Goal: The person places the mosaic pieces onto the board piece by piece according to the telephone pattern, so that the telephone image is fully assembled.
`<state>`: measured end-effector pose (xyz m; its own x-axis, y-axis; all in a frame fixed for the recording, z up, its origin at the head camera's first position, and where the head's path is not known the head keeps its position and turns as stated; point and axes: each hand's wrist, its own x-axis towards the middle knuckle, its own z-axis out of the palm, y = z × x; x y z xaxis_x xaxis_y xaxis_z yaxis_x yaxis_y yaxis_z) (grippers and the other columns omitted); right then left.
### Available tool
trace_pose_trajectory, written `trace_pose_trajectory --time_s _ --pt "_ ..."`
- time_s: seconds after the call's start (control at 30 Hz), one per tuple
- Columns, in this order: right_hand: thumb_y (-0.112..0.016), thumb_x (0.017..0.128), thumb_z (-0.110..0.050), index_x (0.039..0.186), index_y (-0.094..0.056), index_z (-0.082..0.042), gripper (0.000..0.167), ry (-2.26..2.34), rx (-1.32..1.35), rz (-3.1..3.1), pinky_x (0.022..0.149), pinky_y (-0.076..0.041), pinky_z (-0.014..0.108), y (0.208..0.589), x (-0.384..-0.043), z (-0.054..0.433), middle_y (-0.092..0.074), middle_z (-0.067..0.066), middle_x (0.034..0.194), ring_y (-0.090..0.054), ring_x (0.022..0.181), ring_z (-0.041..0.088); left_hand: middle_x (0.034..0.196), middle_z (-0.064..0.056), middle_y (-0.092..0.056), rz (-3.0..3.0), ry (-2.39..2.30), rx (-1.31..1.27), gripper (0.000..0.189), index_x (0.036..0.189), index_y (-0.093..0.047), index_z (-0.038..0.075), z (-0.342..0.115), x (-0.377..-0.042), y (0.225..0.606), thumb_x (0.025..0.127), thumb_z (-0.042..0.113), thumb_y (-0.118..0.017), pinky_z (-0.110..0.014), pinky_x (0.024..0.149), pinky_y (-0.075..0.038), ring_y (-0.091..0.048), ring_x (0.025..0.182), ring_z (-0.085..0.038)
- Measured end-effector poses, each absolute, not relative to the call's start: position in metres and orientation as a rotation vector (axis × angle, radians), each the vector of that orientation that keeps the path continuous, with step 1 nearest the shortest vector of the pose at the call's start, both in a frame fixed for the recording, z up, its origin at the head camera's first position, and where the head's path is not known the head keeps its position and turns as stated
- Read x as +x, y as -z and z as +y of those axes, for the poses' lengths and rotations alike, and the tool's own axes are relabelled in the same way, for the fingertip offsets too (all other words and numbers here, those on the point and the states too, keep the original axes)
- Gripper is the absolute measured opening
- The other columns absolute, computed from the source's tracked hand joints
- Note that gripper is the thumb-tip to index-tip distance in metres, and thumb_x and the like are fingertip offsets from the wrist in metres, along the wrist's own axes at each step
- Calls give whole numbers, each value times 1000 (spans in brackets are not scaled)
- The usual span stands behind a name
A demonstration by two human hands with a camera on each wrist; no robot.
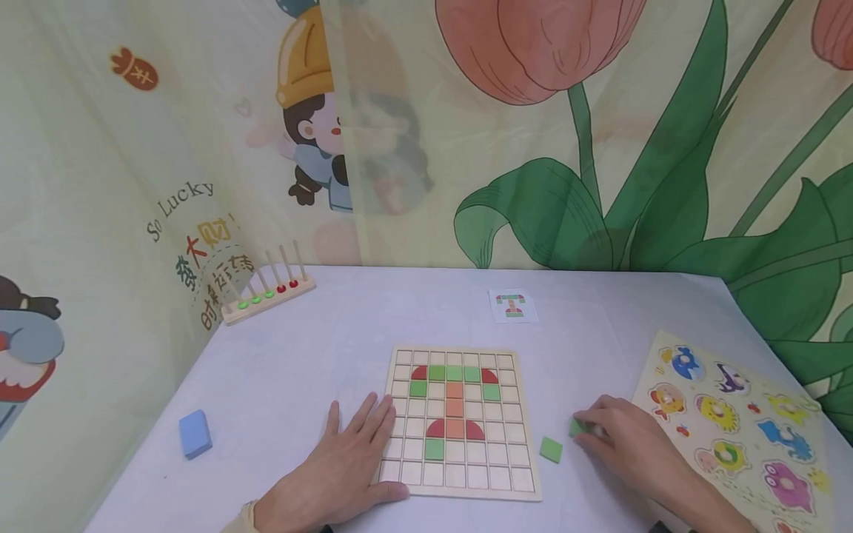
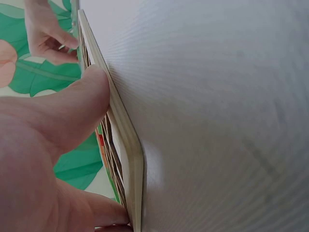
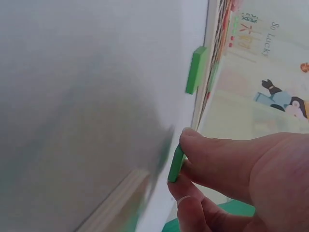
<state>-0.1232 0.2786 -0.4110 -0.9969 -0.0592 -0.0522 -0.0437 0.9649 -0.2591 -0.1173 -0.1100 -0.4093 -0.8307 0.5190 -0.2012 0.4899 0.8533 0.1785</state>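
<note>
A wooden grid board [image 1: 493, 474] lies on the table, with green, orange and red pieces set in some of its squares. My left hand [image 1: 333, 466] rests at the board's left edge, fingers spread and straight, the thumb touching its near corner in the left wrist view. Right of the board, my right hand [image 1: 629, 444] pinches a green square tile [image 3: 177, 163] between thumb and fingers. Another green tile [image 1: 551, 449] lies on the table between the board and my right hand.
A pattern card [image 1: 513, 306] lies behind the board. At the right is a puzzle board [image 1: 753, 437] with animal pictures. A blue block [image 1: 195, 434] sits at the left, and a wooden peg rack with beads [image 1: 269, 300] stands at the back left.
</note>
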Motion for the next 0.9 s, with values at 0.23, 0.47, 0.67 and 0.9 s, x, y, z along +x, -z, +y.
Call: trace_pose_trajectory --time_s 0.23,0.47,0.67,0.9 --pt "-87 81 -23 108 -82 -14 29 436 -236 3116 69 -50 22 401 -121 252 -69 -10 89 -53 80 5 171 -13 -24 2784 -176 761 105 160 -31 3 -110 -117 409 88 73 -60 -79 115 -15 -19 160 -36" --pt "-89 78 -20 102 -83 -17 25 468 -602 3162 66 -47 17 396 -120 219 -65 -12 86 -47 76 0 171 -13 -23 2778 -182 751 106 160 -30 3 -110 -117 409 87 74 -60 -79 115 -14 -18 160 -36" --pt "-87 81 -21 104 -83 -16 25 509 -853 3095 67 -45 17 402 -119 187 -61 -11 87 -44 78 1 172 -13 -23 2773 -194 745 106 161 -30 3 -111 -116 410 88 75 -58 -79 115 -13 -18 160 -36" --pt "-83 85 -24 107 -81 -18 22 486 -997 2988 72 -45 20 407 -120 161 -62 -11 92 -46 83 3 171 -13 -23 2784 -165 754 106 161 -30 4 -110 -117 410 88 75 -58 -79 115 -14 -19 160 -35"
